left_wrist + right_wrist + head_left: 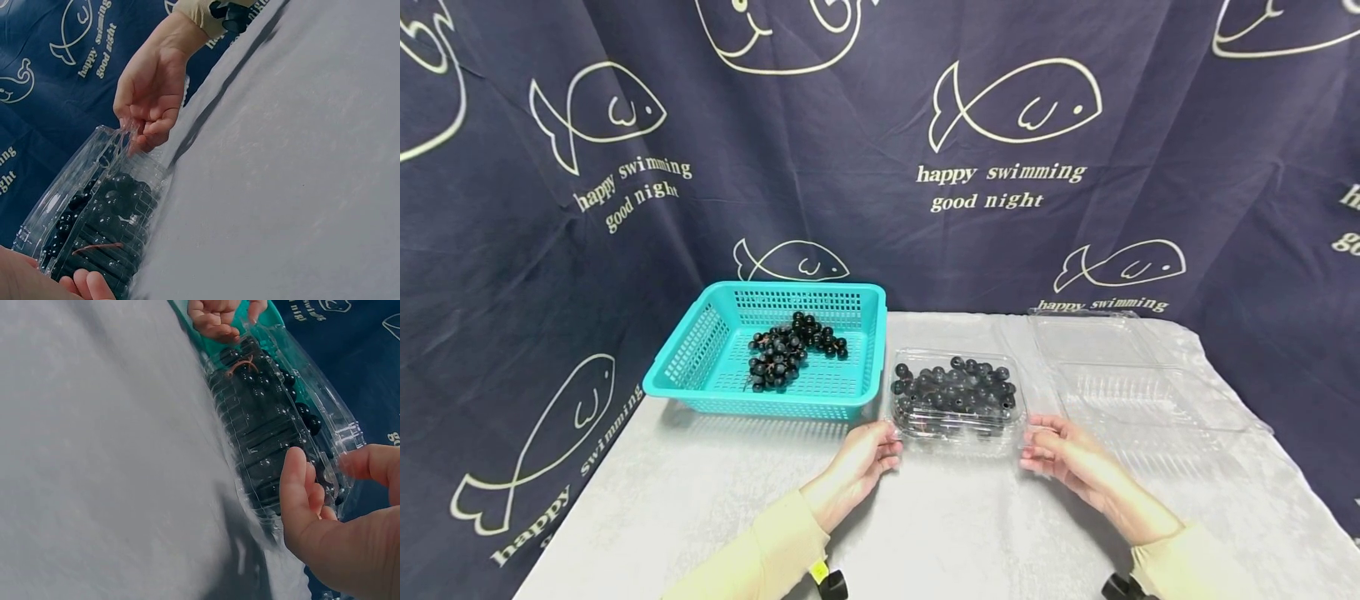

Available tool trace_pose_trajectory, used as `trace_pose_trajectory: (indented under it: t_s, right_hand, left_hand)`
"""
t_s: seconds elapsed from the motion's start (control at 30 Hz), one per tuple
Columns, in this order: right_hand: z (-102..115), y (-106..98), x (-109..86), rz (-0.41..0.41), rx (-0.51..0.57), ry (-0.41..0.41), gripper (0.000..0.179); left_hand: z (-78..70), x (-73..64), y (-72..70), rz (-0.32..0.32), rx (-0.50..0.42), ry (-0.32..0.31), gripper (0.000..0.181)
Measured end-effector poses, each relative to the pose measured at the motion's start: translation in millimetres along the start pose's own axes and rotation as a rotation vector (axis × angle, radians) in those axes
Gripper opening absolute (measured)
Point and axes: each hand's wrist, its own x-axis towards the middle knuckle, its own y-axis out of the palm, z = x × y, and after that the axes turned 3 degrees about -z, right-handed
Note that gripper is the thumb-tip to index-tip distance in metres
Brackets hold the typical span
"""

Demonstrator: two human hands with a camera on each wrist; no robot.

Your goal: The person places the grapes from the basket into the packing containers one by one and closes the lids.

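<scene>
A clear plastic clamshell box (pixel 958 439) filled with dark grapes (pixel 958 387) sits mid-table, its lid lying over the fruit. My left hand (pixel 867 454) pinches the box's near left corner between thumb and fingers. At the near right corner, my right hand (pixel 1067 457) pinches the edge in the same way. A reddish-brown stem (pixel 99 247) shows through the box's ribbed side in the left wrist view. The right wrist view has my right thumb and fingers (pixel 294 481) at the rim, with the box slanting away from them.
To the left stands a turquoise plastic basket (pixel 767 408) holding bunches of dark grapes (pixel 778 354). More clear plastic boxes (pixel 1150 400) lie opened out at the right on the pale tablecloth (pixel 955 533). A dark blue curtain with fish drawings (pixel 880 150) hangs behind the table.
</scene>
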Motion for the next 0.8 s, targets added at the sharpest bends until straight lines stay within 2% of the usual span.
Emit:
trace_pose_trajectory:
  t_s: [0.17,0.33,0.8]
  right_hand:
    - [-3.1,-1.2,-0.1,0.044,0.099,0.005,0.039]
    - [-5.9,-1.7,0.7,0.056,0.14,0.001,0.028]
    - [-7.4,-0.5,3.7,0.048,0.172,-0.003,0.021]
  left_hand:
    - [-0.5,1.1,0.2,0.023,-0.026,-0.009,0.006]
    - [-0.4,3.8,1.1,0.033,-0.049,-0.008,0.011]
    - [-2.5,5.9,2.1,0.002,-0.068,-0.02,0.009]
